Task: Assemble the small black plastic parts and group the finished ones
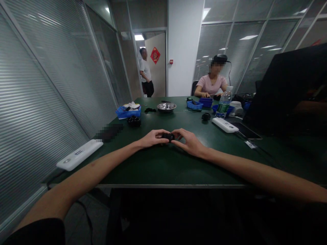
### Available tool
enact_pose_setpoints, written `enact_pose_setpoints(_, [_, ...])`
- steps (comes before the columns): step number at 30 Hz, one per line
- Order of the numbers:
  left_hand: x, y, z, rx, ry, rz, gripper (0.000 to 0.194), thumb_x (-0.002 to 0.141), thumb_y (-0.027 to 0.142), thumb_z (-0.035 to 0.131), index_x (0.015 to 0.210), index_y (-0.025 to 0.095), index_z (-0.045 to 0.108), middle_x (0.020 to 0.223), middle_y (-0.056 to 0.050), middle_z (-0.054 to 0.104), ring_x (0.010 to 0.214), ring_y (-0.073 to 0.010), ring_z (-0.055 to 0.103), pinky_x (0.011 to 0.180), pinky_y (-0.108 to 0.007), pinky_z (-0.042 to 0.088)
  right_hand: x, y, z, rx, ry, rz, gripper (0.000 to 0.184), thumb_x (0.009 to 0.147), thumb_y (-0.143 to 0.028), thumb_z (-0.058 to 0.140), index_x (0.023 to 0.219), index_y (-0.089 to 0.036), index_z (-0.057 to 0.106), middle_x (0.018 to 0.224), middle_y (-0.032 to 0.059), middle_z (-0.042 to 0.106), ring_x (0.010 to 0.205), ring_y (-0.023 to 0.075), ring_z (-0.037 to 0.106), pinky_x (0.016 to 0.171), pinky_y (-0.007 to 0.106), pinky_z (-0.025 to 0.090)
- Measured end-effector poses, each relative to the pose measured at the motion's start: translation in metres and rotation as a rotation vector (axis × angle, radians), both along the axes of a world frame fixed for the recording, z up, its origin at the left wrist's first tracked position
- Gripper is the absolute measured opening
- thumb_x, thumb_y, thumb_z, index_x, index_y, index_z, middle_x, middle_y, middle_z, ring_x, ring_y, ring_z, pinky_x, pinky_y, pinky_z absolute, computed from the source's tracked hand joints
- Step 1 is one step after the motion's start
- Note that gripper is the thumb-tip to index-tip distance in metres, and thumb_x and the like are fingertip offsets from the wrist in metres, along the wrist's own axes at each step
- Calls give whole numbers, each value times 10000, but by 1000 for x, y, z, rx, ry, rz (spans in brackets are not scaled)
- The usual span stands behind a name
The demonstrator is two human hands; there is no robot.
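While its exact make could not be read, the small black cylindrical part [168, 137] lay between the two hands, above or on the green tabletop [153, 170] and well inside its front edge. Its long axis appeared to run roughly crosswise, from hand to hand, with the rounded end directed toward the right hand and slightly toward the wearer. Contact between part and tabletop could not be confirmed.

The left hand [150, 139] was the nearer: its thumb and fingers pinched the left portion of the part. The right hand [191, 143] approached from the opposite side, thumb below and forefinger above in an open arch, tips at the rounded end. Whether these tips pressed on it could not be told.

Beyond the left hand stood a cluster of glossy black parts [134, 121], with a blue plastic basket [127, 115] behind it. A steel bowl [166, 110] was positioned farther out, nearly in line with the cylinder. Beyond the right hand lay a small black component [206, 116], just beside a white elongated device [224, 125].
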State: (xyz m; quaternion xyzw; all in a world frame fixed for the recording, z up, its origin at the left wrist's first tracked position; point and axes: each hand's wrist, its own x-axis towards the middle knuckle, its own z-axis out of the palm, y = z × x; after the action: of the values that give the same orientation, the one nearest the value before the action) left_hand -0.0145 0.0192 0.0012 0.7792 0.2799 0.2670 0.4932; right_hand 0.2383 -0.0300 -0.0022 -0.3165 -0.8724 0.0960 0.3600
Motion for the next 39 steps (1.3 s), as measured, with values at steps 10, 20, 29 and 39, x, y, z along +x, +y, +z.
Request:
enact_pose_setpoints(10, [-1, 3, -1, -67, -28, -9, 542, 814, 322, 809, 1291, 134, 633, 1208, -122, 700, 953, -184, 710, 931, -400, 554, 0, -2, 1, 37, -2, 56, 340, 955, -319, 683, 1267, -240, 574, 1220, 98, 601, 1012, 238, 642, 882, 433, 591])
enact_pose_setpoints(20, [-1, 0, 1, -162, -81, -9, 511, 803, 271, 826, 1269, 148, 658, 1248, -129, 697, 1064, -215, 713, 1049, -469, 519, 1, -1, 0, 21, 2, 39, 291, 964, -315, 672, 1224, -217, 586, 1157, 91, 632, 956, 226, 664, 853, 425, 595])
enact_pose_setpoints(29, [-1, 4, -3, -104, -63, 18, 530, 805, 296, 824, 1287, 162, 653, 1279, -120, 687, 1111, -220, 693, 1070, -446, 495, 0, 2, -4, -41, 18, -34, 341, 961, -359, 682, 1245, -204, 577, 1109, 92, 670, 938, 230, 674, 837, 424, 603])
enact_pose_setpoints(39, [-1, 3, -2, -151, -53, 7, 530, 799, 295, 822, 1279, 145, 657, 1236, -129, 700, 1058, -224, 706, 1058, -464, 489, 0, 0, -3, 33, -9, 40, 276, 944, -246, 678, 1201, -217, 584, 1174, 89, 630, 966, 219, 659, 856, 401, 589])
